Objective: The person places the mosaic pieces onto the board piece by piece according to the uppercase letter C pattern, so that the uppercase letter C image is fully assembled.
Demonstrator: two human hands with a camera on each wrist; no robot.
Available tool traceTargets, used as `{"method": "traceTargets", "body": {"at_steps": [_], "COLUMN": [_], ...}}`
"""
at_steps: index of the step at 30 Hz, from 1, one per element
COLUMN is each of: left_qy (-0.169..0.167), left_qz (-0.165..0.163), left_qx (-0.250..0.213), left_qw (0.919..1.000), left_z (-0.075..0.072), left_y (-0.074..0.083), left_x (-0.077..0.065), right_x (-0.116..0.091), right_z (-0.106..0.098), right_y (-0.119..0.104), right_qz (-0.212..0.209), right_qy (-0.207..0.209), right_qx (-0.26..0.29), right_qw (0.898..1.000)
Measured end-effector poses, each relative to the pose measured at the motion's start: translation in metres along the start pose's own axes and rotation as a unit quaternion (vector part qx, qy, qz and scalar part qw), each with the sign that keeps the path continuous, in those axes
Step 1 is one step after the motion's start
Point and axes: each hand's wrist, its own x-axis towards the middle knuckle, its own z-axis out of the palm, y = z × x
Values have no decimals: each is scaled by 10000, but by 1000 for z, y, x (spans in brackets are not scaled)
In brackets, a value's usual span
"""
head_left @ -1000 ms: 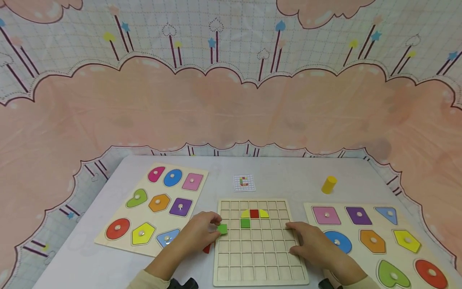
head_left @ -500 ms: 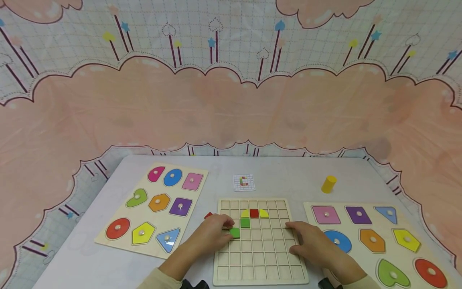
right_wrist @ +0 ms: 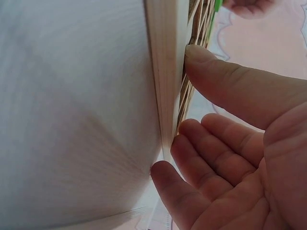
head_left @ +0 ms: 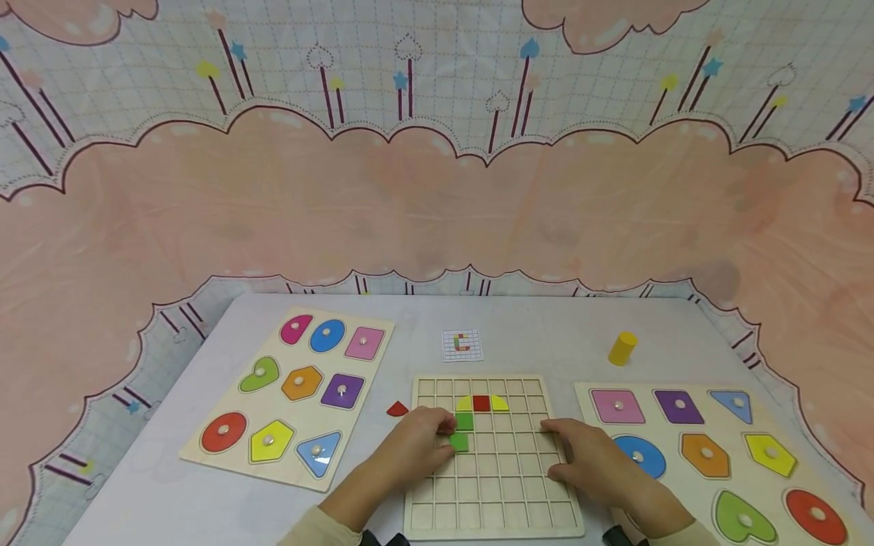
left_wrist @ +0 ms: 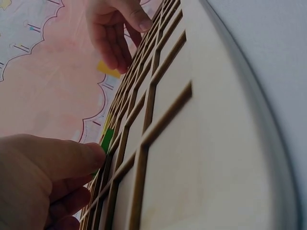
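My left hand (head_left: 418, 447) pinches a green square tile (head_left: 460, 443) between thumb and fingers, low over the wooden grid board (head_left: 505, 485). Just beyond that tile, another green square (head_left: 463, 421) lies in a cell. Above it a row holds a yellow curved tile (head_left: 464, 403), a red square (head_left: 481, 403) and a second yellow curved tile (head_left: 500, 403). In the left wrist view the held green tile (left_wrist: 107, 140) shows edge-on. My right hand (head_left: 590, 461) rests at the board's right edge, its thumb (right_wrist: 211, 64) on the top face and its fingers loosely bent alongside.
A red fan-shaped tile (head_left: 397, 409) lies left of the board. Behind stands a small pattern card (head_left: 462, 346). A yellow cylinder (head_left: 622, 349) is at back right. Knobbed shape puzzles flank the board, one at left (head_left: 225, 413) and one at right (head_left: 672, 485).
My left hand has moved right over the board, carrying the green square from the left edge to just below the placed one. The red fan-shaped tile is now uncovered. My right hand stays put.
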Motion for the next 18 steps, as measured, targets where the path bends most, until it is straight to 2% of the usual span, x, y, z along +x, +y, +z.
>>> {"method": "traceTargets", "body": {"at_steps": [6, 18], "left_qy": [55, 60], "left_qz": [93, 25], "left_qx": [34, 107], "left_qw": [9999, 9999], "left_z": [4, 7], "left_y": [3, 6], "left_x": [1, 4], "right_x": [-1, -2], "right_z": [0, 0], "right_y": [1, 1], "right_qz": [-59, -81], "right_qy": [22, 67], "right_qx": [1, -42], "right_qw": [10000, 9999]}}
